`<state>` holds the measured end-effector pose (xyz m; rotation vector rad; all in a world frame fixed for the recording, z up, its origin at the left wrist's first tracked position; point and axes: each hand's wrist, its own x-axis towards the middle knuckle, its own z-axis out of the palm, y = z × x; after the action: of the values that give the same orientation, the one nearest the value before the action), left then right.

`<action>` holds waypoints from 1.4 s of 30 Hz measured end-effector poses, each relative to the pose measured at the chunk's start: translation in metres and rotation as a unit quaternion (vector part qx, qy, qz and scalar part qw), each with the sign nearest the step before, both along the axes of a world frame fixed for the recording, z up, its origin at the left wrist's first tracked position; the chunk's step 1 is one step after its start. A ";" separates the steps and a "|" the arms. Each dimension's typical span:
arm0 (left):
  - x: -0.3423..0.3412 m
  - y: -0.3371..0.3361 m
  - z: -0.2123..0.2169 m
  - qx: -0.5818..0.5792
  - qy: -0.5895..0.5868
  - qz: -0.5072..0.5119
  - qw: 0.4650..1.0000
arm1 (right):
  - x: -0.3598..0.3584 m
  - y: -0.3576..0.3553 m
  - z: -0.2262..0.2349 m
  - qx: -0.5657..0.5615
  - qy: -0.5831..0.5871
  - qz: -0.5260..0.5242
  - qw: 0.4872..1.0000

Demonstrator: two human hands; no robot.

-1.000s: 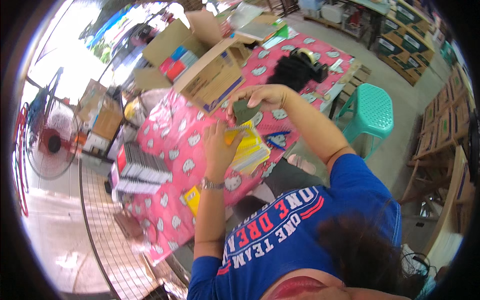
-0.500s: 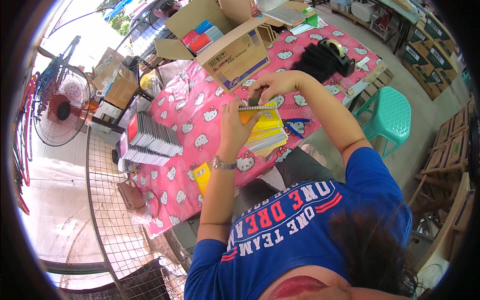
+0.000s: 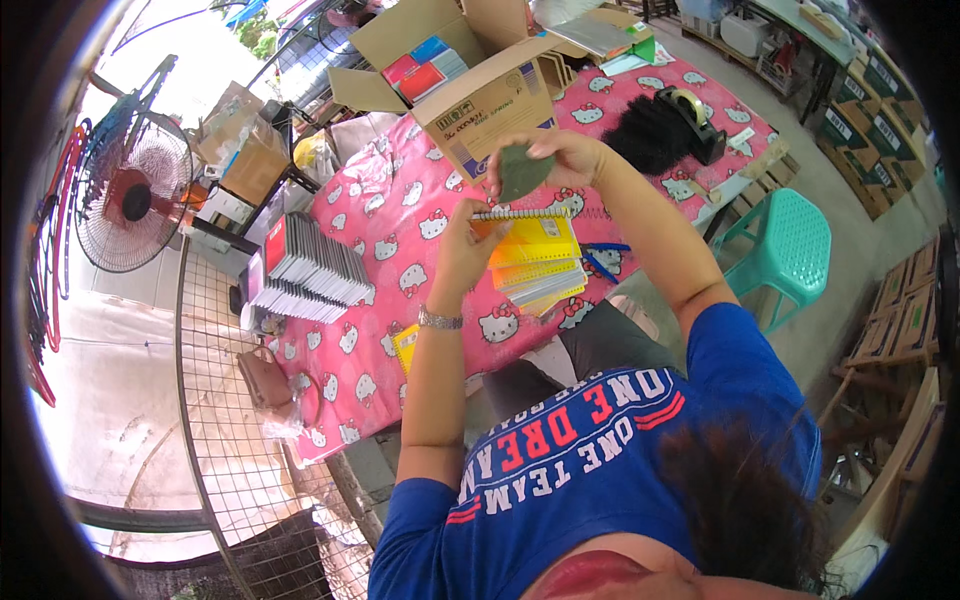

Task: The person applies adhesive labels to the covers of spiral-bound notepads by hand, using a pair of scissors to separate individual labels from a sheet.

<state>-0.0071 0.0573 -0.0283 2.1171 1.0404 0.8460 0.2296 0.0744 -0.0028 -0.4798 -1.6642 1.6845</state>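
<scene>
The left hand (image 3: 468, 250) grips a stack of yellow spiral notebooks (image 3: 530, 255) above the table (image 3: 400, 215) (pink patterned cloth). The right hand (image 3: 555, 160) pinches a dark green cover (image 3: 520, 172) just above the stack, in front of the cardboard box (image 3: 480, 85).

yellow spiral notebook (image 3: 530, 240), held upright

Open cardboard box (image 3: 470, 85) at the far edge of a pink table (image 3: 385, 215). Row of grey books (image 3: 308, 270) at its left end. Tape dispenser (image 3: 692, 118) far right. Green stool (image 3: 785, 245) alongside. Fan (image 3: 135, 200) at left.
</scene>
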 end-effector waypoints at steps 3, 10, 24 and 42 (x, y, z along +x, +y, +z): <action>0.000 -0.003 -0.006 -0.033 -0.026 -0.008 0.999 | -0.007 -0.008 0.009 0.024 -0.198 -0.028 0.979; -0.014 -0.003 -0.011 -0.021 -0.036 0.028 0.999 | -0.009 0.000 -0.028 0.011 -0.193 -0.172 0.966; -0.001 -0.013 -0.032 0.024 -0.251 0.076 0.965 | 0.006 -0.133 -0.228 0.193 -0.559 -0.442 0.675; -0.008 -0.009 -0.050 0.024 -0.269 0.045 0.962 | -0.091 -0.136 -0.027 0.409 -0.355 -0.500 0.676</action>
<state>-0.0152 0.0481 -0.0781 1.7301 0.8285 1.4051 0.1382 -0.0615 -0.0296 -1.3435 -1.8471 -0.1670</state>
